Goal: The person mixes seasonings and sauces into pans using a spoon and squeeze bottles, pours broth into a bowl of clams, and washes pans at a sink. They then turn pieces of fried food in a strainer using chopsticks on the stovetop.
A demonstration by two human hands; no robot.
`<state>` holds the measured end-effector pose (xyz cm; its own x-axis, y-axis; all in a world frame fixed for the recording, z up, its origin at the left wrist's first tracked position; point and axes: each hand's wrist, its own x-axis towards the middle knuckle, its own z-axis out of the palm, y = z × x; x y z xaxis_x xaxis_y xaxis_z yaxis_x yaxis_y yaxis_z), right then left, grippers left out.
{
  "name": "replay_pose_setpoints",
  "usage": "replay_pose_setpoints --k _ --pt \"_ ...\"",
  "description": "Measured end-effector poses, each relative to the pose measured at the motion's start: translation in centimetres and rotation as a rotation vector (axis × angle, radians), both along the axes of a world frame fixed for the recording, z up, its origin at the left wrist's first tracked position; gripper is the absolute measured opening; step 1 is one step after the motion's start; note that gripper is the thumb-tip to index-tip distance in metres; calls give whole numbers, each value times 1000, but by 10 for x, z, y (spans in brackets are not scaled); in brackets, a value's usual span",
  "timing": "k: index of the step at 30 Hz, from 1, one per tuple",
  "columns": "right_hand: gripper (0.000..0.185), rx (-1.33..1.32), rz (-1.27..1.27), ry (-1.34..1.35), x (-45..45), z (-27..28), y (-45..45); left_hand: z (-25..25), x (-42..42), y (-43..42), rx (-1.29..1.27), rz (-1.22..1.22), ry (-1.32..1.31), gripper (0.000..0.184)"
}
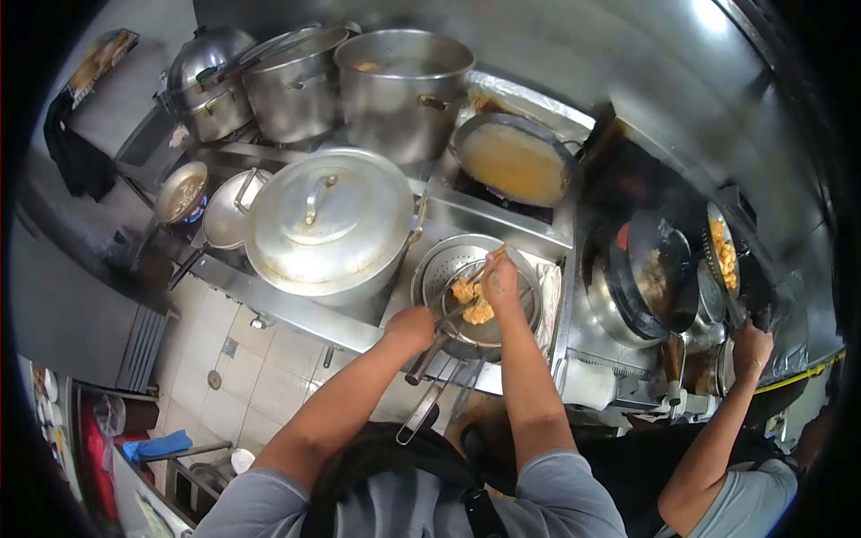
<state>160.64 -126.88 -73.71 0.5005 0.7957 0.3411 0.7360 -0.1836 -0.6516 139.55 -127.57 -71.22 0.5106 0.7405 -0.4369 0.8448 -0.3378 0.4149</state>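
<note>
My right hand (500,280) is closed around chopsticks (499,252), angled down over golden fried pieces (478,310). These pieces sit in a round strainer (493,339), inside a larger perforated metal colander (430,267) on the counter. To its left, my left hand (410,330) is closed on a thin dark utensil (456,314) that reaches toward the food. I cannot make out the exact kind of that utensil. Below the hands, a wooden handle (421,366) and a metal handle (423,408) stick out past the counter edge.
A large lidded pot (327,224) stands left of the colander, with tall pots (404,94) behind. A wok of oil (513,163) sits at the back. A small pan (182,193) is over a lit flame. At right, a co-worker's hand (752,345) is near a black wok (659,269).
</note>
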Motion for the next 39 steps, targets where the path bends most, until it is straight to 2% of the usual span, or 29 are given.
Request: replay_pose_setpoints --k 1,2,7,8,10,13,15,17,19,22,24,26,27,29,31,33,35,37,39 --pt "22 -12 25 -52 7 -10 8 1 0 0 3 22 -6 21" --pt "23 -41 -20 -36 -8 26 -1 1 -1 0 -4 49 -6 21" --pt "22 -6 31 -68 -9 11 -2 -2 -4 0 -8 39 -18 21" --pt "22 -12 -25 -16 -17 41 -7 -2 -3 4 -4 30 -2 21" --pt "21 -23 -86 50 -28 59 -16 -2 -6 5 -8 31 -22 21" --pt "21 -130 -43 -81 -12 6 -4 1 -8 -4 7 45 -38 21" --pt "22 -101 -58 -68 -20 38 -6 0 -5 0 5 97 -31 21" --pt "23 34 -42 56 -21 47 2 -5 -7 1 -19 22 -24 21" --pt "23 -22 -5 1 -4 13 17 -6 -4 1 21 -2 -11 21" --pt "24 -45 -25 -66 0 16 20 3 -6 2 -26 50 -7 22" --pt "24 -101 24 -64 1 2 18 -6 -6 4 -79 15 20 34" --pt "25 -84 81 -123 14 -17 20 -6 -4 0 -78 29 20 28" --pt "25 -75 84 -132 8 9 18 -3 -2 4 -69 55 15 23" --pt "24 77 -36 77 -9 48 1 -3 -5 4 -49 54 26 24" --pt "24 55 -37 75 -9 23 -1 -3 -6 3 -77 18 21 25" --pt "26 -39 13 -69 -12 28 6 -7 -4 1 -40 29 -2 25" --pt "28 -33 -6 -30 -13 33 1 -12 -6 3 -28 65 -12 24" --pt "26 -126 -26 18 -18 32 -4 -13 -8 3 -75 28 -18 41" --pt "25 -140 -1 -95 -25 29 -10 -21 -9 1 -84 24 -3 40"
